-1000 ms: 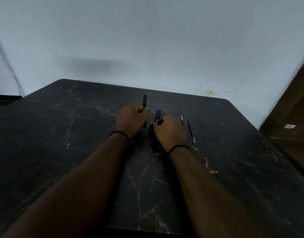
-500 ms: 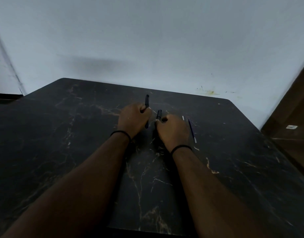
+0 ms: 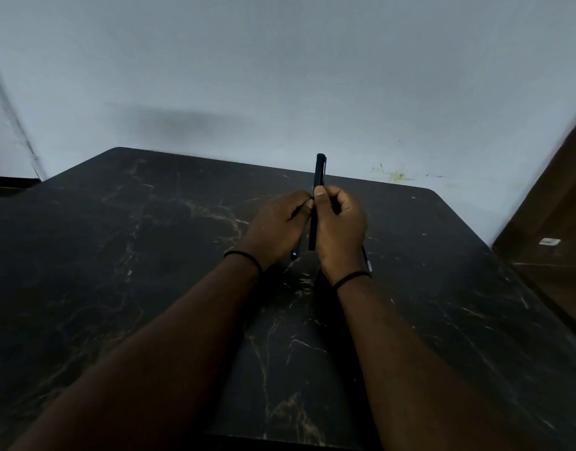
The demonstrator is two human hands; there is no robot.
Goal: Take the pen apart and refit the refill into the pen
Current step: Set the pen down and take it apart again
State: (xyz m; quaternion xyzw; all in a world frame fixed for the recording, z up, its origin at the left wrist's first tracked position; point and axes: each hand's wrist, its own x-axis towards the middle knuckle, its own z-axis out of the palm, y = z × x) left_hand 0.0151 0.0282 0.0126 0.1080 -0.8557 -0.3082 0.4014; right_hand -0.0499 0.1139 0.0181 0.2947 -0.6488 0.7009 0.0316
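We see both hands raised over the middle of the black marble-patterned table (image 3: 150, 255), close together, fingertips touching near the pen. The right hand (image 3: 340, 227) holds the black pen (image 3: 318, 187) nearly upright, thumb and curled fingers pinched round its middle; the capped upper end stands clear above the fingers against the pale wall (image 3: 280, 76), the lower end hangs down between the two palms, off the table.

The left hand (image 3: 278, 227) is curled, its fingertips meeting the pen barrel just beside the right thumb. A second dark, slim piece (image 3: 294, 253) juts down from under this hand, its tip near the wrist; we take it as held in the left grip, but we cannot tell which pen part it is.

A thin refill (image 3: 366, 260) lies on the table just right of the right wrist, partly hidden by it, pale tip toward us. Each wrist carries a thin black band (image 3: 244, 255). A brown wooden panel (image 3: 556, 222) stands at the right edge.
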